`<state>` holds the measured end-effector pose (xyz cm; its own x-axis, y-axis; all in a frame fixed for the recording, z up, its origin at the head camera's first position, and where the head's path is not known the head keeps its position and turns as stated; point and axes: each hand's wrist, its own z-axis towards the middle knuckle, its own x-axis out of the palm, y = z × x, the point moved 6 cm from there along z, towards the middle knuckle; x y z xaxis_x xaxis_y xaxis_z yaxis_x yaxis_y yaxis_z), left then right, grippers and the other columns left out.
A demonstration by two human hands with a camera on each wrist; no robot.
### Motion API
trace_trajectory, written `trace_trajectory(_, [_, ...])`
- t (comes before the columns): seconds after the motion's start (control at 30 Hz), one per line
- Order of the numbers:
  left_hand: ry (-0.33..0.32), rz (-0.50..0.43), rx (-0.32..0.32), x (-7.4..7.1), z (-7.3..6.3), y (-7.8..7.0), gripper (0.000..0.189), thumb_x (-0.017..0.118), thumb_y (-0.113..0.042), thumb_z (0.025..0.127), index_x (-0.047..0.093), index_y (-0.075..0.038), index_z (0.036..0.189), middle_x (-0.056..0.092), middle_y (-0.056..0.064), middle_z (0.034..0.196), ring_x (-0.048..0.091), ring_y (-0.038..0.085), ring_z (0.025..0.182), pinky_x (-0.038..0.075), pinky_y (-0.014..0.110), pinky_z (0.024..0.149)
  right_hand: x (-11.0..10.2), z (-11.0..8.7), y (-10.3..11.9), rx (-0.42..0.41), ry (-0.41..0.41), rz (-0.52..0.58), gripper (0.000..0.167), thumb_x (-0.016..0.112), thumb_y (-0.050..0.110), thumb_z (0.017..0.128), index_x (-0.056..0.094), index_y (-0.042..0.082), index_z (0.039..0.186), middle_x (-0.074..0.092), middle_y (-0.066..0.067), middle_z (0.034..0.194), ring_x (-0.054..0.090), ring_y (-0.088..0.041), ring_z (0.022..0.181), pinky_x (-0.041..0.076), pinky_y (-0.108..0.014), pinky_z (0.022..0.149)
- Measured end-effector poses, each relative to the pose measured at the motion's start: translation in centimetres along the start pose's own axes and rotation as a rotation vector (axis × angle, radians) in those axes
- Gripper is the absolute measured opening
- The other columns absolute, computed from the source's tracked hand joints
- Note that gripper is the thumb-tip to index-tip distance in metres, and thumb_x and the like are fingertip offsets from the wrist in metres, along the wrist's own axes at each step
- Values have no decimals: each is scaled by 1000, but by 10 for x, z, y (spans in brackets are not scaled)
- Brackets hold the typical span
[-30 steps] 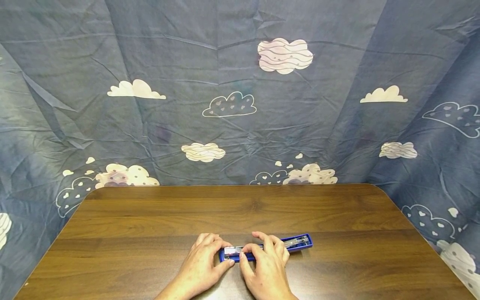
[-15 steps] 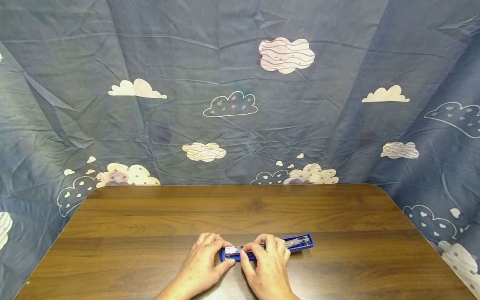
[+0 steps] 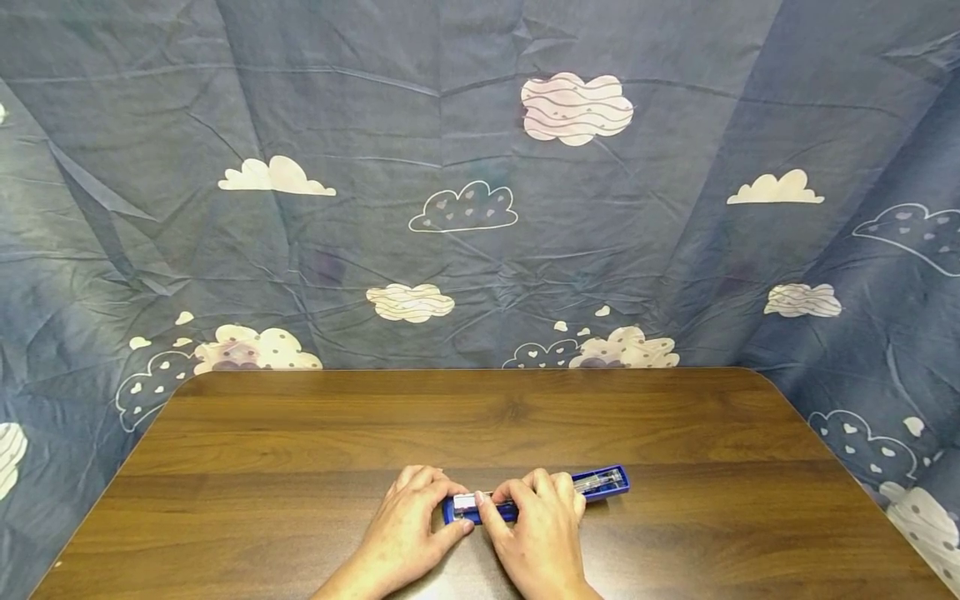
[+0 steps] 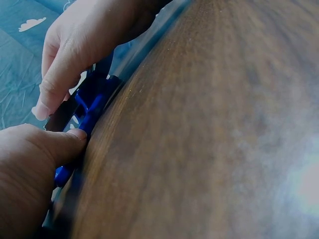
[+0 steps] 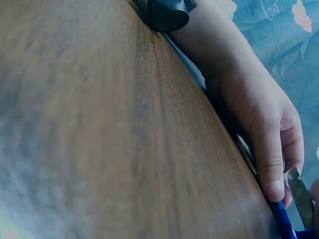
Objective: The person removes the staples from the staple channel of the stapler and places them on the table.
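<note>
A blue stapler [image 3: 510, 510] lies opened out lengthwise on the wooden table, its silver metal magazine [image 3: 465, 501] uppermost at the left. My left hand [image 3: 408, 521] grips the stapler's left end, thumb on the near side and fingers on the far side. In the right wrist view that left thumb [image 5: 273, 184] presses against the blue edge. My right hand [image 3: 536, 521] holds the middle of the stapler, its thumb over the magazine and its curled fingers hiding part of the body. To the right of it the hollow blue top cover [image 3: 621, 485] shows, with a metal rail inside.
The brown wooden table [image 3: 480, 417] stretches beyond both hands to its far edge. Behind it hangs a dark blue curtain [image 3: 360, 217] printed with clouds. A black wrist camera [image 5: 169, 17] shows on the left forearm.
A raised finger of my right hand has come down and curled in. The right thumb has slid up onto the metal magazine. The left hand keeps its grip.
</note>
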<state>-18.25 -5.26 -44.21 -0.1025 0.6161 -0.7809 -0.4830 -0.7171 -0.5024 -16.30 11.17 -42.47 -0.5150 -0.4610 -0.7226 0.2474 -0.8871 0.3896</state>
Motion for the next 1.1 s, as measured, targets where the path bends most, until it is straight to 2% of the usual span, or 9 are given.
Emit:
trace_trajectory(0.27, [-22, 5, 13, -1, 2, -1, 25, 85, -37, 79, 74, -29, 101, 65, -16, 102, 57, 9, 108, 49, 43, 96, -4, 2, 2, -23, -11, -44, 26, 89, 42, 70, 69, 26, 71, 51, 10, 75, 45, -17, 85, 29, -41, 78])
trace_trajectory(0.53, [-5, -10, 4, -1, 1, -2, 26, 85, -35, 80, 74, -28, 102, 65, -17, 102, 57, 9, 108, 49, 43, 97, -4, 1, 4, 11, -2, 53, 19, 88, 29, 73, 70, 29, 71, 53, 13, 75, 43, -11, 85, 28, -39, 78])
trace_trajectory(0.7, [-5, -2, 5, -2, 1, -1, 27, 85, -36, 79, 74, -29, 103, 64, -17, 103, 57, 9, 108, 49, 43, 97, -5, 2, 4, 32, -26, 146, 18, 89, 22, 73, 73, 31, 72, 51, 18, 73, 41, -6, 83, 26, -35, 79])
trace_trajectory(0.83, [4, -2, -4, -2, 0, 0, 26, 85, -37, 80, 74, -29, 103, 65, -17, 104, 57, 10, 109, 49, 44, 97, -8, 1, 7, -28, -80, 275, 22, 89, 14, 72, 72, 28, 74, 48, 15, 69, 41, -2, 75, 29, -22, 74])
trace_trajectory(0.93, [7, -7, -9, -3, 0, 0, 27, 85, -37, 81, 74, -29, 104, 66, -16, 105, 57, 10, 110, 49, 45, 98, -9, 0, 8, -53, -94, 443, 26, 86, 4, 74, 69, 24, 75, 47, 8, 68, 42, -2, 66, 34, -13, 61])
trace_trajectory(1.0, [7, -9, -8, -2, 0, 0, 27, 85, -37, 81, 74, -28, 104, 66, -16, 105, 58, 11, 111, 49, 45, 99, -6, -2, 6, 7, -57, 580, 29, 83, 0, 78, 68, 24, 76, 46, 9, 68, 42, -2, 62, 35, -12, 53])
trace_trajectory(1.1, [-1, -6, 2, -2, 0, 0, 27, 85, -37, 80, 74, -28, 104, 66, -15, 105, 58, 11, 111, 49, 44, 99, 0, -6, -1, 170, 33, 745, 26, 79, 0, 83, 68, 23, 76, 44, 12, 65, 40, 2, 57, 33, -14, 46])
